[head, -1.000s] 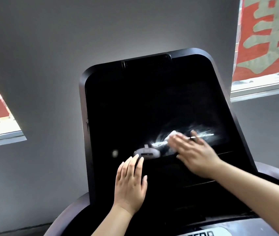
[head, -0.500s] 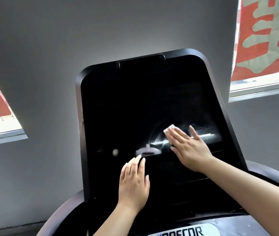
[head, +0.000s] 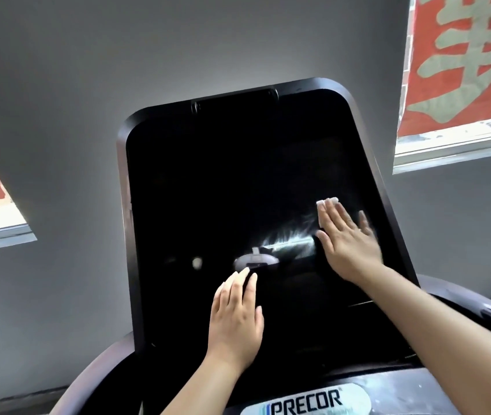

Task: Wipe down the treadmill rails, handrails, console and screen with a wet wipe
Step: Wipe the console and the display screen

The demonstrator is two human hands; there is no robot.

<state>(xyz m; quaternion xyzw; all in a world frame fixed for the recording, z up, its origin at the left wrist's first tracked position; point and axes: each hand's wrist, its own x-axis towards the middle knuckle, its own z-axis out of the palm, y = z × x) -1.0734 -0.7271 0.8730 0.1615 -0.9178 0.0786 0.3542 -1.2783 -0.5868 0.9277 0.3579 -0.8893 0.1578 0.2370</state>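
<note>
Currently I have both hands flat on the treadmill screen (head: 238,181), the big black glossy panel tilted back in front of me.

Right hand (head: 347,244): palm down on the right half of the screen, fingers straight and lying close together, thumb out to the left. It presses the wet wipe (head: 328,201) against the glass. Only a small white edge of the wipe shows past the fingertips; the rest is hidden under the hand. Hand is slightly motion-blurred on its right edge.

Left hand (head: 236,317): lower centre of the screen, palm down, fingers straight and pressed together, pointing up the panel. Holds nothing, just rests on the surface.

Bright streaky smear (head: 287,244) on the glass just left of the right hand, running roughly level. Below it sits a pale oval reflection (head: 256,260), just above my left fingertips. I can't tell what it is. Small pale spot (head: 197,262) further left.

Console (head: 412,384) sits under the screen, dark grey, with a light PRECOR badge (head: 307,404) at the bottom edge. Curved handrail (head: 463,307) shows low right behind my right forearm; another curved section low left.

Grey wall (head: 58,115) behind. Windows (head: 460,145) left and right, each with a red banner (head: 463,55) carrying pale lettering.
</note>
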